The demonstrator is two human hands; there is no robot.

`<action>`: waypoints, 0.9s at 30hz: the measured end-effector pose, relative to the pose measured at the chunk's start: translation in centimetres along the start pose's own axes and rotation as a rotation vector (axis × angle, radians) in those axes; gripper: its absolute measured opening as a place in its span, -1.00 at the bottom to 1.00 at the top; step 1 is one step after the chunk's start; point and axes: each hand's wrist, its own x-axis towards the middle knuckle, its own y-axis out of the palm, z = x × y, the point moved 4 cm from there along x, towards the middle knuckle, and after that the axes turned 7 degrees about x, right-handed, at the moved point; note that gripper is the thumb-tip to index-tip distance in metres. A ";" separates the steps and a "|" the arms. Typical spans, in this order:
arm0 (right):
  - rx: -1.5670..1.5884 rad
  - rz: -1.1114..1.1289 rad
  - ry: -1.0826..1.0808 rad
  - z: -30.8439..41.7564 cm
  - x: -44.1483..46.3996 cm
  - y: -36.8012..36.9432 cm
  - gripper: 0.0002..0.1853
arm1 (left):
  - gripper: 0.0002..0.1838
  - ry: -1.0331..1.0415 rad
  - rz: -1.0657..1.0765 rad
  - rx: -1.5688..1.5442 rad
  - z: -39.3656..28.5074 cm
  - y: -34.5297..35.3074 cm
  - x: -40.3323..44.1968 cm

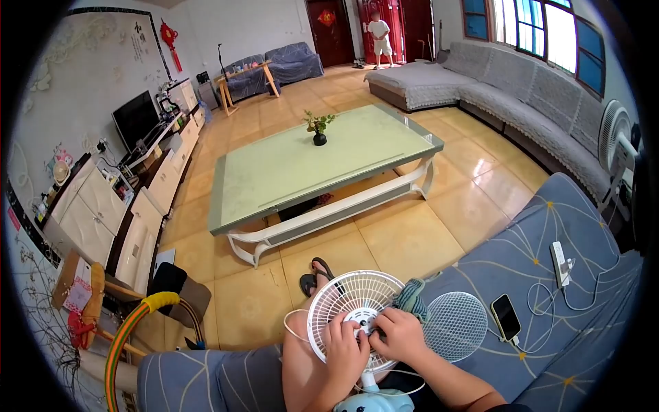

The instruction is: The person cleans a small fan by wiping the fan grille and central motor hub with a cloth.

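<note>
A small desk fan (317, 310) with a white wire rear grille stands between my legs. Its front is uncovered, and no blades show on it. Below, the light blue fan base (374, 402) is partly cut off by the frame's edge. My left hand (344, 347) is closed around the hub at the grille's centre. Opposite it, my right hand (399, 335) pinches at the same hub; whatever its fingertips hold is hidden. A round mesh grille (456, 326) lies on the sofa beside my right hand. Behind that hand is a blue-green striped item (412, 299) of unclear kind.
On the blue sofa (480, 275) to my right lie a phone (506, 317) on a cable and a white power strip (560, 264). Ahead stands a glass-topped coffee table (274, 175) with a potted plant (319, 128). A person (379, 38) stands by the far door.
</note>
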 end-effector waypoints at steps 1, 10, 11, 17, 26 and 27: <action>0.002 0.005 0.002 0.0 0.0 0.0 -0.86 | -0.74 0.001 0.000 -0.003 0.0 -0.1 0.0; -0.005 0.003 -0.011 -0.1 0.1 0.0 -0.85 | -0.73 -0.007 0.035 -0.008 -0.1 -0.2 0.3; -0.004 0.002 -0.005 -0.1 0.1 0.0 -0.85 | -0.73 -0.006 0.037 0.004 -0.1 -0.2 0.2; 0.001 -0.006 0.000 0.1 0.1 0.0 -0.85 | -0.73 -0.010 0.037 0.018 -0.2 -0.3 0.1; -0.011 -0.001 -0.008 0.2 0.2 -0.1 -0.85 | -0.78 -0.010 0.035 0.022 -0.5 -0.7 0.4; -0.018 0.005 -0.009 0.2 0.1 -0.1 -0.85 | -0.79 -0.013 0.037 0.021 -0.5 -0.7 0.3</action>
